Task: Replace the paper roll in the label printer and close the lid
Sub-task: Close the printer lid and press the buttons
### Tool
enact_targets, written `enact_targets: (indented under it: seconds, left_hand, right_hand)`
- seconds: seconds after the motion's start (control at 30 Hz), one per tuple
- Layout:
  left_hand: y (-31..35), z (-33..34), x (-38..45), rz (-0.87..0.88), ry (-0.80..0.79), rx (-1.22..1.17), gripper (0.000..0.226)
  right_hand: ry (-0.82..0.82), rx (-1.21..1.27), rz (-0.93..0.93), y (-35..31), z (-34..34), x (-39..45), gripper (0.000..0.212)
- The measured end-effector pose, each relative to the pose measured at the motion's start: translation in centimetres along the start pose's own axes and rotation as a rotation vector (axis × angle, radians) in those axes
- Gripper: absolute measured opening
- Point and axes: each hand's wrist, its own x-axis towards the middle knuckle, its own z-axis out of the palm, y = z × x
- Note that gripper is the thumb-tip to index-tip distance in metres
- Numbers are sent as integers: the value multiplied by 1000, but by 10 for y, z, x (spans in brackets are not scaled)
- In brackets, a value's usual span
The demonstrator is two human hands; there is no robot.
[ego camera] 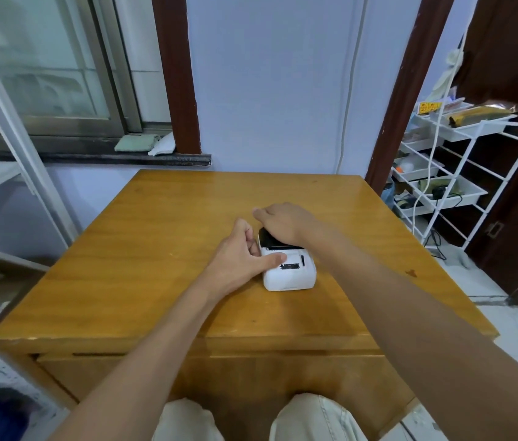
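Note:
A small white label printer (289,275) with a black lid part at its far end sits near the middle of the wooden table (162,256). My left hand (245,256) grips the printer's left side, thumb lying across its top. My right hand (283,222) rests palm down over the black lid at the back, fingers pointing left. The lid looks down or nearly down; my hand hides its edge. No paper roll is visible.
A white wire rack (461,173) with trays of small items stands to the right of the table. A metal shelf frame (12,138) stands at the left. The wall is just behind the table. My knees (251,418) are under the front edge.

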Motion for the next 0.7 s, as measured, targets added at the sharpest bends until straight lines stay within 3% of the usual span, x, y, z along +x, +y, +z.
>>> enact_targets:
  seconds: [0.7]
  left_hand:
    - [-11,2,4,53,-27,-39,61]
  right_hand:
    - [62,-57,-36,4,9,0,58]
